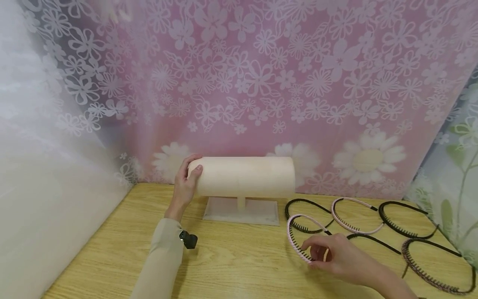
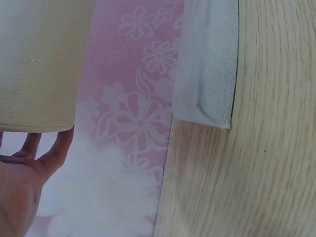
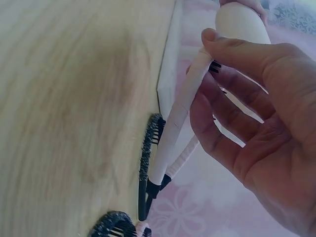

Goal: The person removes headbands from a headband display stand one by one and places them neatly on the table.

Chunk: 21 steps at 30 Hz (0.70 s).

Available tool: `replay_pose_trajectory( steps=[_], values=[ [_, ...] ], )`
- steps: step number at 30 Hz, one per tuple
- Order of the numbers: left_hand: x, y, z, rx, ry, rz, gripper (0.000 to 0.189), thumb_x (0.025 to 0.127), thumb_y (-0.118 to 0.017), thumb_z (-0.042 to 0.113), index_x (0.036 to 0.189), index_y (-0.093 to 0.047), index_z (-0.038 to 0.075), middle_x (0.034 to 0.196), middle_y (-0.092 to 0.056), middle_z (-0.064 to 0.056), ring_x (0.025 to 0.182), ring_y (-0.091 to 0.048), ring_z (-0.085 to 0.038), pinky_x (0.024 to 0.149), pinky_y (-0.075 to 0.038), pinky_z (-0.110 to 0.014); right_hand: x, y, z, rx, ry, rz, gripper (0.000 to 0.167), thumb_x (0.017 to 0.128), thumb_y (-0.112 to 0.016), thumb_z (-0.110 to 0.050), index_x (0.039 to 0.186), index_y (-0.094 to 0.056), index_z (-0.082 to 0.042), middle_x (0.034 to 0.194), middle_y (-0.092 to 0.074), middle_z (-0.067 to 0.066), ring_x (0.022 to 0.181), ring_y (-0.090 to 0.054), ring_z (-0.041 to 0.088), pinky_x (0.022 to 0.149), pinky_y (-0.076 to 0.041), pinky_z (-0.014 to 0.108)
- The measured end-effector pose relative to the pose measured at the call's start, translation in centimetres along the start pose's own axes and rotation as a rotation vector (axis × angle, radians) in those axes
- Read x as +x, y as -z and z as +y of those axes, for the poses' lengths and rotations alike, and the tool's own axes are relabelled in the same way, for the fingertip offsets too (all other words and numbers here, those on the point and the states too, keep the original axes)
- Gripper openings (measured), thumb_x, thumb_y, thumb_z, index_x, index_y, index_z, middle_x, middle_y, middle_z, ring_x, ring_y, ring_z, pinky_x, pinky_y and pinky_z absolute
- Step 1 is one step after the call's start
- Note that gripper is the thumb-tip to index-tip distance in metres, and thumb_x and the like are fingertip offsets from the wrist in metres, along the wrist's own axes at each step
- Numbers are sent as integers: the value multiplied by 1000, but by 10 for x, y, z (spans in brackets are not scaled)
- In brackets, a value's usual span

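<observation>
A cream padded roll stand [image 1: 246, 176] lies sideways on a short post over a pale flat base [image 1: 220, 211]. My left hand [image 1: 184, 180] grips its left end, thumb on the front, other fingers behind. In the left wrist view, the fingertips touch the end rim of the roll [image 2: 39, 79]. Right of the stand, my right hand [image 1: 340, 255] pinches a pale pink headband with dark inner teeth [image 1: 289, 234] near one end. The right wrist view shows the thumb and fingers on the wrapped band [image 3: 180, 113], its black tips pointing away.
Several more toothed headbands lie on the wooden table [image 1: 231, 257] at right: a black one [image 1: 289, 205], a pink one [image 1: 336, 214], another black one [image 1: 386, 218] and a brownish one [image 1: 414, 265]. A flowered pink curtain [image 1: 239, 83] hangs close behind the stand.
</observation>
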<state>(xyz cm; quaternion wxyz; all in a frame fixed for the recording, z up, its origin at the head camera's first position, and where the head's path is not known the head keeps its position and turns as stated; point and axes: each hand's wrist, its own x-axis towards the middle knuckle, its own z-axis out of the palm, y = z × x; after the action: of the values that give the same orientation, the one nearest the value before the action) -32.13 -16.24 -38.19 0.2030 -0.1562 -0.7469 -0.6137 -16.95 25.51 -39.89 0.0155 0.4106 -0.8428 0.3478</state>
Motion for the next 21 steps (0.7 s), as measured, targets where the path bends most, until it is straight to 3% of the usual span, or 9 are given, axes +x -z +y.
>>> replay_pose_trajectory(
  steps=[5, 11, 21],
  values=[
    [1, -1, -6, 0, 3, 2, 43, 103, -53, 27, 145, -54, 14, 141, -54, -17, 104, -60, -29, 73, -55, -39, -2, -6, 2, 23, 4, -67, 27, 88, -79, -12, 113, -68, -17, 82, -69, -13, 76, -60, -7, 56, -52, 20],
    [3, 0, -12, 3, -24, 5, 44, 104, -53, 33, 145, -54, 19, 137, -55, -13, 103, -61, -31, 73, -56, -42, -3, -9, 3, 14, -47, -145, 24, 90, -78, -20, 112, -69, -21, 83, -65, -18, 74, -57, -9, 59, -51, 19],
    [3, 0, -14, -9, -38, -4, 44, 104, -53, 35, 144, -54, 17, 142, -54, -7, 105, -61, -32, 74, -57, -45, 0, -19, 9, -15, -67, -183, 23, 89, -80, -19, 109, -69, -19, 80, -61, -19, 72, -52, -10, 59, -47, 17]
  ],
)
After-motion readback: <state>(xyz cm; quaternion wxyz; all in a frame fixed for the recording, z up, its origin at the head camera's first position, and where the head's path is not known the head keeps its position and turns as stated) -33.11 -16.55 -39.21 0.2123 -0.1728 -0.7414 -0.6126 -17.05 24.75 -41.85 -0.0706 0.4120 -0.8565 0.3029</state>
